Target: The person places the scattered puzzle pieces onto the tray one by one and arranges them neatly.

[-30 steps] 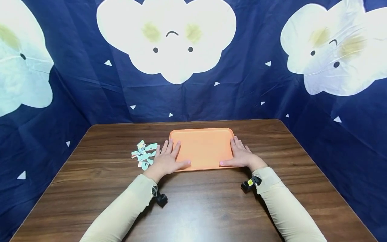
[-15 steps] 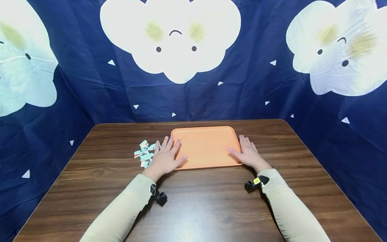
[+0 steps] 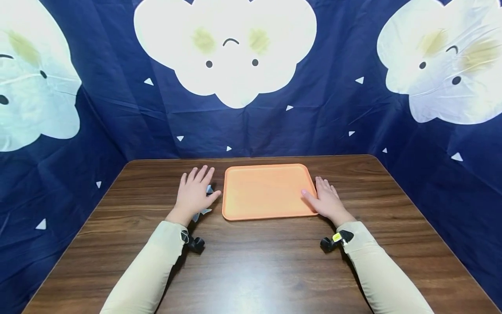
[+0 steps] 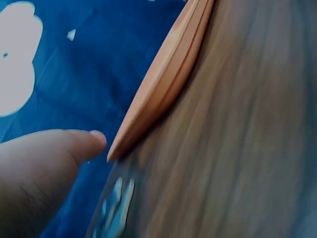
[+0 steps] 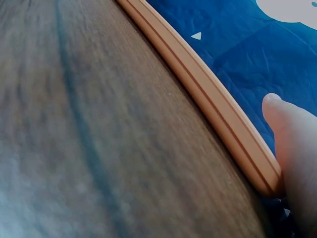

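An orange rectangular tray [image 3: 269, 192] lies flat on the table, its side edge also showing in the left wrist view [image 4: 163, 84] and the right wrist view [image 5: 213, 104]. The left hand [image 3: 193, 194], fingers spread and straight, is left of the tray, over a group of light blue paper pieces [image 3: 205, 212] that it mostly hides. Some pieces [image 4: 116, 208] show below the thumb in the left wrist view. At the tray's right edge is the right hand [image 3: 327, 200], fingers straight, its thumb over the rim.
The brown wooden table [image 3: 251, 261] extends in front of the tray and to both sides. Behind it hangs a dark blue cloth [image 3: 251, 131] with white clouds and small triangles. A small black camera sits on each wrist.
The left hand has left the tray's left side and moved left over the paper pieces. The right hand's thumb has drawn back toward the tray's right edge.
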Demonstrator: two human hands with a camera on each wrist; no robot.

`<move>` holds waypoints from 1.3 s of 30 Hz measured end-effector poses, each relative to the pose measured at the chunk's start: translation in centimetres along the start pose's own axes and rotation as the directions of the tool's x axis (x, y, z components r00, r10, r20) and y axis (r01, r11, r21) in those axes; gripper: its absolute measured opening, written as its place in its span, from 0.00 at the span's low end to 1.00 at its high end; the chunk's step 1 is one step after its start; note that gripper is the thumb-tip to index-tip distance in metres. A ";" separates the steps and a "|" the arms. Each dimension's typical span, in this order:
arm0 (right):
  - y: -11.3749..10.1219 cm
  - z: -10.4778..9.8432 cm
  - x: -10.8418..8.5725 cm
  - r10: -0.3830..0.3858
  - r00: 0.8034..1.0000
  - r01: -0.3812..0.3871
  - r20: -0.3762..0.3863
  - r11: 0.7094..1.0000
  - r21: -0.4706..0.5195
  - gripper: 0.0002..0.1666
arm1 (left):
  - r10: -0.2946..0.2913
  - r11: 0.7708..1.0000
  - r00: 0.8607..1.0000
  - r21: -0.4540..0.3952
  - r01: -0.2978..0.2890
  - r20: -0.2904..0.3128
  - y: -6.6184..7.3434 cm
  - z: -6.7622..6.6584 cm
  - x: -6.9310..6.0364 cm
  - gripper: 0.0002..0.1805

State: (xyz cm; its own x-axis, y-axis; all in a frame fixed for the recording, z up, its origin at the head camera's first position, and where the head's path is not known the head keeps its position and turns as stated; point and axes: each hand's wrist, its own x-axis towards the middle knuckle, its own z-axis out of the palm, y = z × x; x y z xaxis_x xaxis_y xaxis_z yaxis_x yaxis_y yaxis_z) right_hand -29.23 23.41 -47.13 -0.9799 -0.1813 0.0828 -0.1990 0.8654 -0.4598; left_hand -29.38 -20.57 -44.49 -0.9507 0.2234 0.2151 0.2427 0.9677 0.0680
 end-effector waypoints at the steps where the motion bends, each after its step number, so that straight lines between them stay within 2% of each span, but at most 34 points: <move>1: 0.0 0.0 0.0 -0.001 1.000 0.001 -0.002 1.000 0.000 0.57 | -0.006 1.000 1.000 -0.005 0.006 -0.003 -0.4 0.1 0.0 0.49; 9: 0.1 0.0 -0.2 -0.005 1.000 0.005 -0.015 1.000 0.003 0.56 | -0.064 0.997 0.998 -0.047 0.063 -0.012 -3.5 1.0 -0.3 0.50; 21: 0.2 0.5 -0.1 0.005 1.000 -0.005 -0.016 1.000 0.016 0.55 | -0.154 0.978 0.987 -0.135 0.158 0.042 -5.9 2.1 -1.4 0.50; 27: 0.1 0.2 0.0 0.000 1.000 0.000 -0.015 1.000 0.014 0.55 | -0.180 0.973 0.983 -0.141 0.183 0.033 -7.1 2.0 -1.4 0.52; 35: 0.1 0.1 0.1 -0.004 1.000 0.004 -0.021 1.000 0.010 0.54 | -0.193 0.969 0.981 -0.164 0.186 -0.030 -8.3 1.6 -1.4 0.41; 39: 0.2 0.3 0.2 -0.008 1.000 0.008 -0.024 1.000 0.008 0.53 | -0.204 0.962 0.979 -0.190 0.196 -0.021 -8.5 1.7 -1.7 0.32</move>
State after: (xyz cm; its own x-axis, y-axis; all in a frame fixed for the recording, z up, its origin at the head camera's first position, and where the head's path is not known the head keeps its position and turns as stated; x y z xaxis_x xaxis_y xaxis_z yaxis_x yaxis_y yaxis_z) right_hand -29.49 23.38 -47.46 -0.9783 -0.1773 0.1074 -0.2071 0.8600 -0.4664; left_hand -30.11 -29.04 -47.06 -0.9759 0.0190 0.2175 0.0838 0.9525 0.2927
